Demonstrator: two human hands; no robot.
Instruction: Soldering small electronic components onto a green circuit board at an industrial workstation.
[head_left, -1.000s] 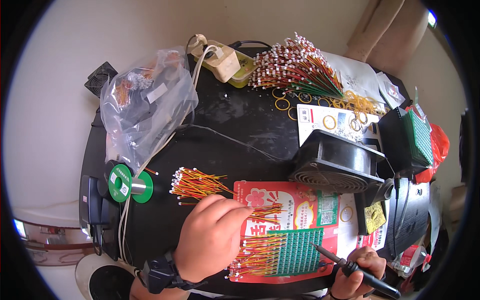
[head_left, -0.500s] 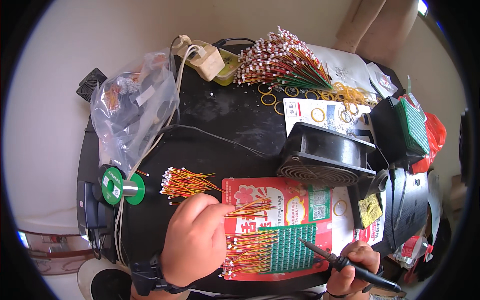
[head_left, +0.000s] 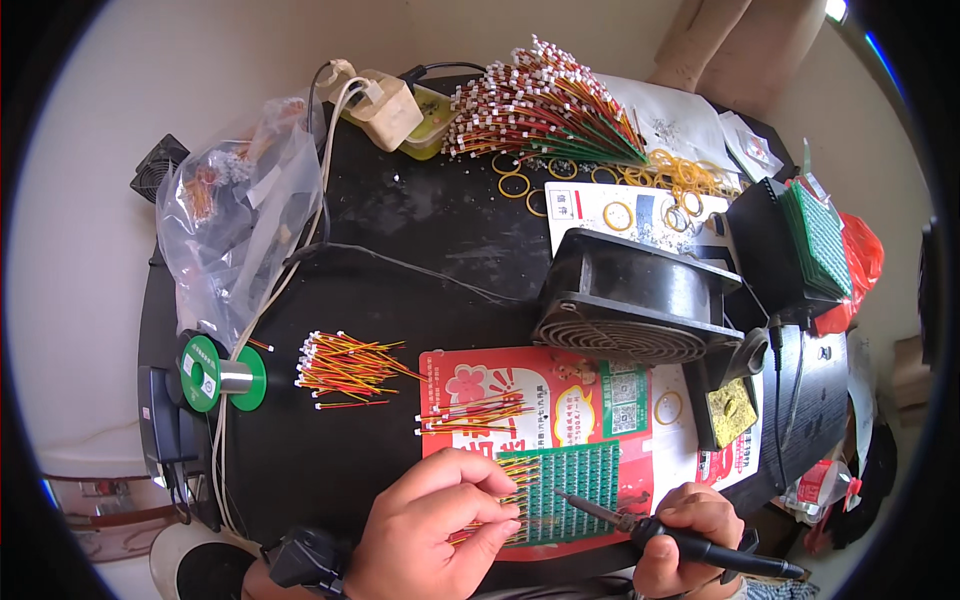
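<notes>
Both forearms are coming in from the bottom edge. Left hand (head_left: 430,530) is lying flat, fingers half curled, pinning thin wires (head_left: 490,500) onto the one green circuit board (head_left: 570,490) on the red sheet (head_left: 520,385). Right hand (head_left: 685,535) is fisted around one soldering iron (head_left: 640,525), tip sitting on that board. Two loose wire bundles are lying just above.

We see the scene under bright, even daylight, with a small white glare spot at the upper right edge of the frame. The round black tabletop (head_left: 420,230) shows a soft sheen and only faint shadows. The crumpled clear plastic bag (head_left: 235,230) at upper left catches pale highlights. Fisheye distortion bends everything toward the rim, where a dark circular vignette closes the frame. We find the centre sharp and the edges soft, with slight colour fringing.
</notes>
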